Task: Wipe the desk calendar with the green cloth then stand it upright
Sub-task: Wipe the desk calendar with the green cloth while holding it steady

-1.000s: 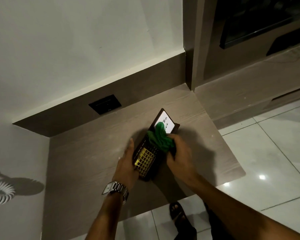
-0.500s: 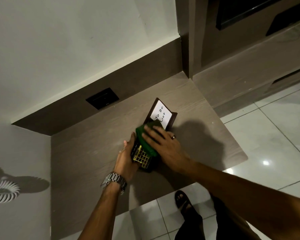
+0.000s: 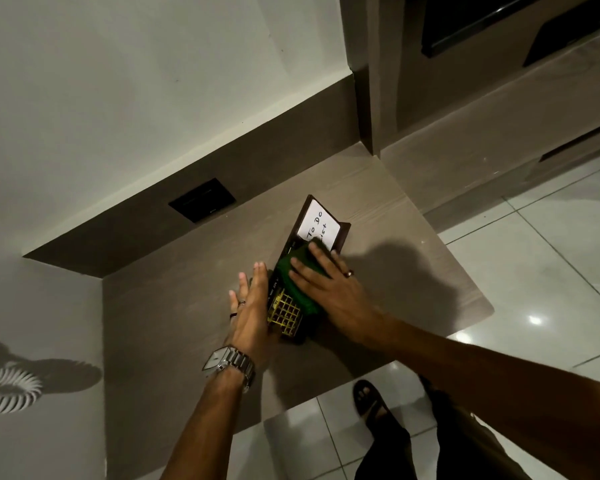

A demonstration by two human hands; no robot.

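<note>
Desk calendar (image 3: 286, 308): lying flat on the table (image 3: 174, 306), its white "To Do List" card (image 3: 318, 221) at the far end.
Green cloth (image 3: 300, 277): on the calendar's middle.
Right hand (image 3: 329, 289): fingers spread, palm pressing the cloth.
Left hand (image 3: 252, 315): open and flat, against the calendar's left edge.

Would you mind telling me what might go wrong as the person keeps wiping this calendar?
1. The left hand only braces the calendar from one side with open fingers, so a firm stroke could slide it across the desk.
2. The green cloth under the flat right hand sits against the white "To Do List" card; a stroke that way might crease or dislodge it.
</note>
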